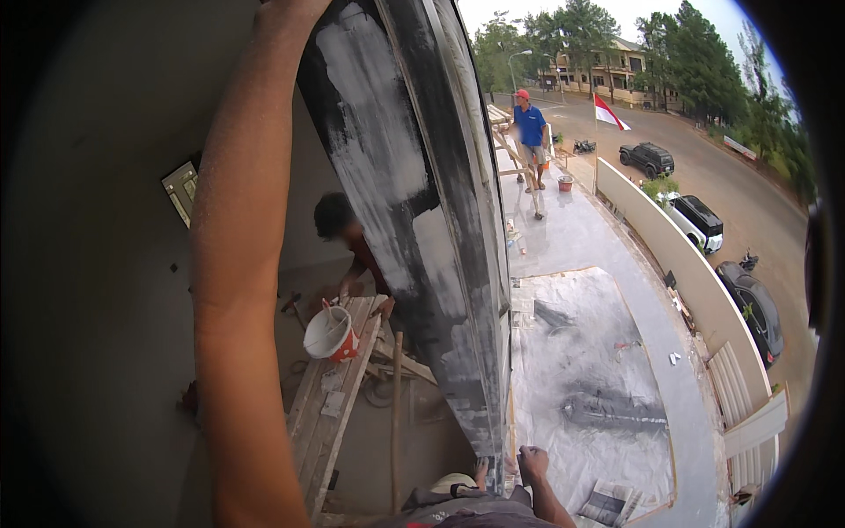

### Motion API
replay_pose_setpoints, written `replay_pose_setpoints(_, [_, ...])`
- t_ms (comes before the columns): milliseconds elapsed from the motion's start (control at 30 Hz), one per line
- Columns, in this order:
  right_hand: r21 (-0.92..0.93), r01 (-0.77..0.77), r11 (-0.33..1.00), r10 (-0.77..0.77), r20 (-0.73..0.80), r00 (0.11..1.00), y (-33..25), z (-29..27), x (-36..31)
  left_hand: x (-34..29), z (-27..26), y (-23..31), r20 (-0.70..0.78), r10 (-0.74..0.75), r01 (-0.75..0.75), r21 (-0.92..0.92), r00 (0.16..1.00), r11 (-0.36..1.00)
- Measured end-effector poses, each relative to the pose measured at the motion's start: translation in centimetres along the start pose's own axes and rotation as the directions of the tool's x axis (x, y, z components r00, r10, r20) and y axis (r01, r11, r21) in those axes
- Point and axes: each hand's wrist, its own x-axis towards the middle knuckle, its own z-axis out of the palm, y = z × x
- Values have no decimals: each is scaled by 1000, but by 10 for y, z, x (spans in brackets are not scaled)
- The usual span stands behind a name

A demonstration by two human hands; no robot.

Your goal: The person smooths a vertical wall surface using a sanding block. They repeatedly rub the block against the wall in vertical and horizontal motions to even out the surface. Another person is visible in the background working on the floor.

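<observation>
A tall dark panel (370,123) streaked with grey-white coating stands upright in front of me. My left arm reaches up along the left side, and my left hand (297,7) is at the panel's upper edge. The top of the picture cuts off its fingers. Low down, my right hand (532,462) is closed in a fist close to the panel's lower right side. Whatever it holds, if anything, is hidden.
Wooden scaffold boards (321,396) carry a white-and-red bucket (331,333); another person (337,218) is beside them. Outside, a stained plastic sheet (572,352) covers the ledge floor. Farther off, a person in blue (530,128) stands by a wooden trestle. A low wall (678,246) borders the ledge.
</observation>
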Motion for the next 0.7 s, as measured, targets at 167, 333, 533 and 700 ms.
replay_pose_setpoints(167, [29, -95, 995, 97, -59, 994, -8, -19, 2, -8, 14, 24, -91, -79, 57, -227, 993, 972])
replay_pose_setpoints(333, [32, -91, 995, 92, -42, 995, 6, -1, 16, -6, 2, 20, -122, -10, -15, -202, 993, 979])
replay_pose_setpoints(533, [-21, -58, 998, 56, -59, 997, -7, -10, 9, -30, 9, 14, -195, -7, -6, -64, 981, 998])
replay_pose_setpoints(700, [-254, 190, 949, -192, 14, 981, 45, 4, 28, 20, 9, 0, -2, -47, 47, -6, 999, 999])
